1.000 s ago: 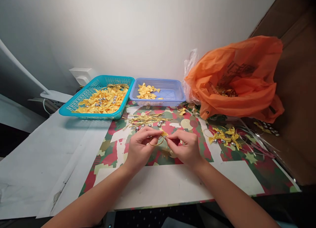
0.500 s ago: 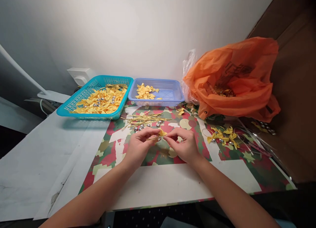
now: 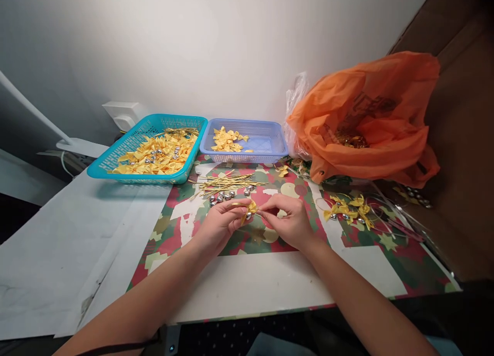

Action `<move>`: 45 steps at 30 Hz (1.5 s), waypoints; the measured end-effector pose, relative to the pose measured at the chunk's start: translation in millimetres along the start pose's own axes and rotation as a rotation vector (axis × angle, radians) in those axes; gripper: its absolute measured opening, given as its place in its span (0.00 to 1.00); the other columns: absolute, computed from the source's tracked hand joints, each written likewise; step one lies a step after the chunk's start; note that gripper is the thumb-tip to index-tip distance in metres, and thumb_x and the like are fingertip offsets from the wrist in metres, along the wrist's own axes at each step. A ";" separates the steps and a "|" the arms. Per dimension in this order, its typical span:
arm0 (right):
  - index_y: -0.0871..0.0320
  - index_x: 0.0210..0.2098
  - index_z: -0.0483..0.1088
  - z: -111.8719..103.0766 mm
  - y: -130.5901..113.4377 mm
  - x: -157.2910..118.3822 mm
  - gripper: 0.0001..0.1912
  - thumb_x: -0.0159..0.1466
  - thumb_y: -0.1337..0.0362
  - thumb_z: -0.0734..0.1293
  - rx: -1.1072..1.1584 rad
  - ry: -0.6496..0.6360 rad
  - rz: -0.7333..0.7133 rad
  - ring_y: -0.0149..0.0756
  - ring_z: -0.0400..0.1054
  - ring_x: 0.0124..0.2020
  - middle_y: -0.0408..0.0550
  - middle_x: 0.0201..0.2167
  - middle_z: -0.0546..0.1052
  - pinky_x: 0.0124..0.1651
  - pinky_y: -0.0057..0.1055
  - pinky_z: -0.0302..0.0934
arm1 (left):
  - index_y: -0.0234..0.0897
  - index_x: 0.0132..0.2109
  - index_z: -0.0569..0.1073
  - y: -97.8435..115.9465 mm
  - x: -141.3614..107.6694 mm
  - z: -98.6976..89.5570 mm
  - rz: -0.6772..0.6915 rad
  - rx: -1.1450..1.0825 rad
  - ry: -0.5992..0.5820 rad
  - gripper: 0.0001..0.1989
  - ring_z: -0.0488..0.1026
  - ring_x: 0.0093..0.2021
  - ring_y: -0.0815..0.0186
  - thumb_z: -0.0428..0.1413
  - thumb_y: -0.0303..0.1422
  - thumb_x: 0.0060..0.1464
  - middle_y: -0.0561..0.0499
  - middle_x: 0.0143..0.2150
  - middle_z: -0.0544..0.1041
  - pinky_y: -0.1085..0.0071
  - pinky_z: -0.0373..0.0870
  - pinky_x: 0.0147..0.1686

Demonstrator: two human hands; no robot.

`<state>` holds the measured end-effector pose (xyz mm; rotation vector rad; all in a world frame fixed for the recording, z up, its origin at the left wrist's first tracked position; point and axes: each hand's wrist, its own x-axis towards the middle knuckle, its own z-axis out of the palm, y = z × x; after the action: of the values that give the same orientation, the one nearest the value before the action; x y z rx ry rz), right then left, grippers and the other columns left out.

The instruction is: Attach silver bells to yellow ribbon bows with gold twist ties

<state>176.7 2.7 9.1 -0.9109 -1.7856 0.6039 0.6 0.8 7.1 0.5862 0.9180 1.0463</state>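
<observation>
Between my two hands is a yellow ribbon bow (image 3: 251, 208) with a small silver bell (image 3: 248, 215) against it. My left hand (image 3: 223, 219) pinches the bow from the left, and a gold twist tie (image 3: 236, 204) runs along its fingers. My right hand (image 3: 287, 219) is closed at the bow's right side, thumb and forefinger pressed together on what looks like the tie's end; the fingers partly hide it. Just beyond my left hand lie several loose silver bells (image 3: 222, 196) and a pile of gold twist ties (image 3: 227, 183).
A teal basket (image 3: 185, 175) holds yellow bows, bells and ties. Beside it, a blue basket (image 3: 266, 146) contains more bows. An orange plastic bag (image 3: 370, 160) stands at the back right. Bows with bells (image 3: 349, 212) lie at right on the patterned sheet (image 3: 309, 237). A white lamp (image 3: 34, 109) is at left.
The bow has turned between my fingers, and its bell now shows more clearly below it. The tie now arches above my left fingers. My right fingertips have shifted slightly.
</observation>
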 end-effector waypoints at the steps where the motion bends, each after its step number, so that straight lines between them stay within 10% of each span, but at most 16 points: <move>1: 0.57 0.26 0.74 -0.7 -0.1 0.3 0.07 0.58 0.73 0.69 -0.006 -0.007 -0.010 0.28 0.67 0.23 0.42 0.22 0.75 0.25 0.25 0.61 | 0.33 0.32 0.82 0.0 0.1 -0.1 -0.012 -0.005 0.002 0.11 0.76 0.32 0.69 0.68 0.26 0.35 0.50 0.30 0.80 0.74 0.75 0.37; 45: 0.57 0.24 0.72 -2.3 -2.3 0.5 0.08 0.58 0.72 0.68 -0.067 -0.025 -0.034 0.27 0.62 0.21 0.41 0.20 0.74 0.24 0.25 0.58 | 0.33 0.32 0.81 2.1 0.2 0.0 -0.062 -0.017 0.005 0.10 0.77 0.31 0.69 0.66 0.23 0.37 0.50 0.29 0.80 0.75 0.77 0.36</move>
<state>178.0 1.7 11.9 -0.9202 -1.8498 0.5385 -0.4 1.8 8.6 0.5376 0.9254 0.9999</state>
